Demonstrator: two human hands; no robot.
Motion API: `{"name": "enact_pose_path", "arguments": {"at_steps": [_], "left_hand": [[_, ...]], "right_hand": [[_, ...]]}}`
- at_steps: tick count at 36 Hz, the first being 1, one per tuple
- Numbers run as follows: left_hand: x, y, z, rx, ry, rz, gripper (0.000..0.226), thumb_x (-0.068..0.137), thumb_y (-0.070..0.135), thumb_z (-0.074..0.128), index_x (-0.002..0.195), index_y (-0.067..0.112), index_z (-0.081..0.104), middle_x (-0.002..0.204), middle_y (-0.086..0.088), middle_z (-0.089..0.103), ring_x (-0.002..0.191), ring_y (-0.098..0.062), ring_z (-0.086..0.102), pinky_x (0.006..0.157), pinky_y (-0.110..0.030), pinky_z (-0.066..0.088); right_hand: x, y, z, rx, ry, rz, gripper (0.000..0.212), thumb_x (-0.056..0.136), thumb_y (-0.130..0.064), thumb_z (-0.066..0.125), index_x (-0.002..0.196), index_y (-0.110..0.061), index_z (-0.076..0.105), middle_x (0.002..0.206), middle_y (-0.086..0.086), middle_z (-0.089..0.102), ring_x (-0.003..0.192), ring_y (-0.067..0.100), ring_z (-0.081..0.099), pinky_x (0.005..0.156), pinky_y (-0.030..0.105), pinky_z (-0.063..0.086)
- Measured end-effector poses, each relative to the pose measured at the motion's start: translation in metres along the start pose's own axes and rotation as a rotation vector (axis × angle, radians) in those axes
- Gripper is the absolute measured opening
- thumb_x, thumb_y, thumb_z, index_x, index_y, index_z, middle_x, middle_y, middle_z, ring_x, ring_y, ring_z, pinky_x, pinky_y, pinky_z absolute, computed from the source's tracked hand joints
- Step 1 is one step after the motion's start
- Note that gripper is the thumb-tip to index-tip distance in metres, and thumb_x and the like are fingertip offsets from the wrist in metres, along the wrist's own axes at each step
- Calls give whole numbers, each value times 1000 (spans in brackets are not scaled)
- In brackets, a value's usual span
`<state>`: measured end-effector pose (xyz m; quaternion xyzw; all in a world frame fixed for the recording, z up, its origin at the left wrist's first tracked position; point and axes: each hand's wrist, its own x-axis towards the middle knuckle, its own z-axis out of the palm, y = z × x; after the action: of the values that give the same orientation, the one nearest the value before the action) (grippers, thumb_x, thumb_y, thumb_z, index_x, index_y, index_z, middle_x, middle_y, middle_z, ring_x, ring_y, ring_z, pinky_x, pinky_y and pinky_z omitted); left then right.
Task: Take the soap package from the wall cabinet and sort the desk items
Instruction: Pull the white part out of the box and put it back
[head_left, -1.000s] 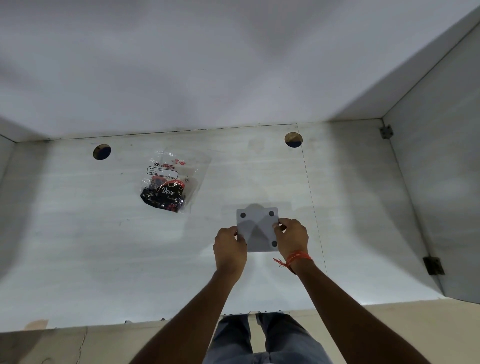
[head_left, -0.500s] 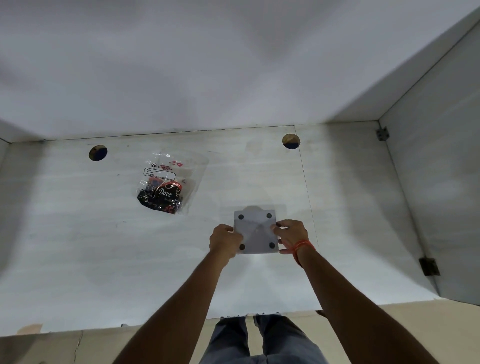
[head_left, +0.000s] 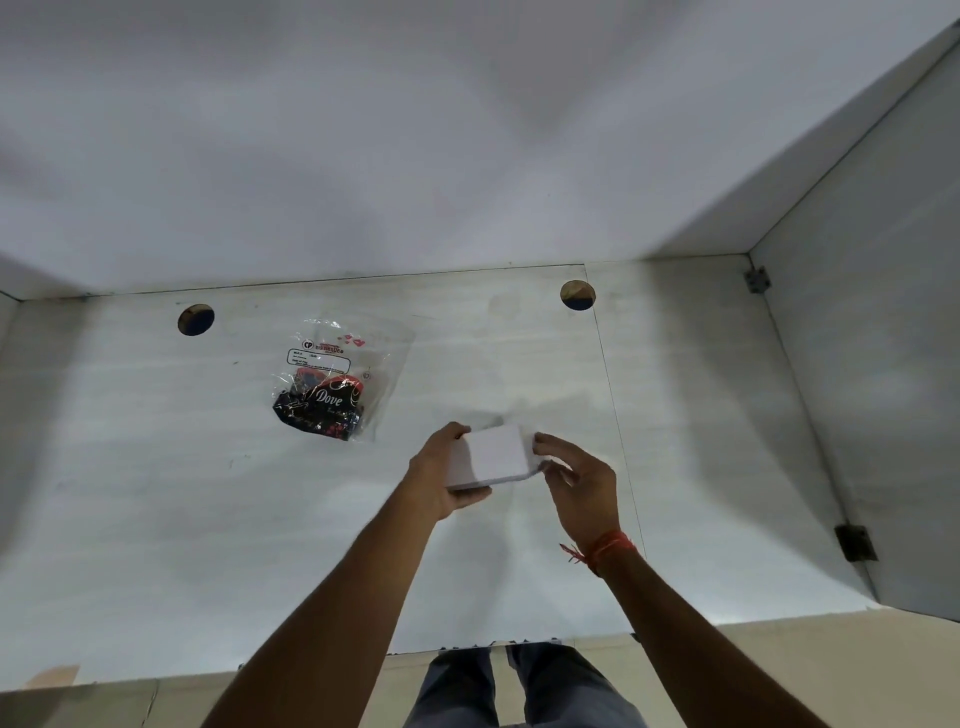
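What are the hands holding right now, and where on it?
A white box: left hand grips its left end, right hand fingertips touch its right edge.

- The white box that lay flat on the desk with four dark dots facing you now shows a plain white side and is tilted.
- Your left hand has shifted from the box's edge to wrap around its left end, thumb beneath.
- Your right hand has turned palm-up, its fingers loosely spread at the box's right edge.

Bare desk all around; soap package back-left.
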<state>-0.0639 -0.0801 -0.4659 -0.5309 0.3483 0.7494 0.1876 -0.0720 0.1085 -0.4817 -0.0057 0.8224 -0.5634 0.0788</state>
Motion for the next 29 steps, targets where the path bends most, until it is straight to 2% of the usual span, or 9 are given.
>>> {"name": "enact_pose_path", "arguments": {"at_steps": [2,4,6,8,11,14,19,23,29], "left_hand": [[3,-3,2,-29,19,86,33,78,24,73,106,10,63,108,-16,60,92,-31,59,74,-43,57],[3,-5,5,-46,23,183,43,71,23,77,107,4,64,107,-18,65,88,-29,62,66,-36,55],[6,-9,8,-58,6,275,59,60,25,82,107,-2,59,114,-22,68,91,-31,67,64,-37,57],[9,-12,9,-43,16,359,60,55,27,86,102,4,56,115,-23,68,99,-35,69,75,-45,59],[12,-11,5,-64,-4,374,63,61,32,83,111,0,61,113,-21,70,108,-38,66,89,-53,53],[10,-10,1,-66,-44,370,42,83,23,72,118,0,65,115,-21,70,109,-36,66,91,-52,52],[19,1,4,32,-45,480,15,94,15,60,98,12,75,104,-14,74,99,-32,67,88,-45,54],[43,27,16,269,4,656,23,97,21,55,91,29,76,101,-6,76,103,-34,68,92,-50,54],[80,80,46,496,87,798,19,98,21,50,96,27,68,92,4,74,87,-18,68,82,-41,55]], "right_hand": [[8,-6,5,63,17,134,20,86,0,65,93,-14,75,103,2,74,99,11,68,89,27,55],[17,-10,10,220,7,372,7,89,-23,66,88,-18,71,96,5,73,91,18,68,86,41,58],[27,-13,16,401,-33,627,31,86,-42,67,96,-12,68,97,11,72,87,25,69,77,43,59],[34,-14,20,421,-38,702,46,79,-43,74,102,-4,67,102,14,72,90,32,70,73,46,59],[43,-19,22,445,30,672,37,76,-23,79,103,-2,65,105,19,71,83,31,69,73,47,57],[51,-27,22,508,12,612,29,79,-10,76,103,-9,61,102,15,73,82,27,70,69,37,54],[71,-22,28,490,-79,562,33,82,-14,73,112,-11,59,110,8,73,99,30,70,80,45,53],[110,-21,39,386,-143,469,22,88,-12,64,109,-16,62,116,7,71,104,29,68,88,46,52],[175,-22,57,186,-157,303,21,94,-3,52,106,-17,60,105,4,67,94,23,66,89,41,54]]}}
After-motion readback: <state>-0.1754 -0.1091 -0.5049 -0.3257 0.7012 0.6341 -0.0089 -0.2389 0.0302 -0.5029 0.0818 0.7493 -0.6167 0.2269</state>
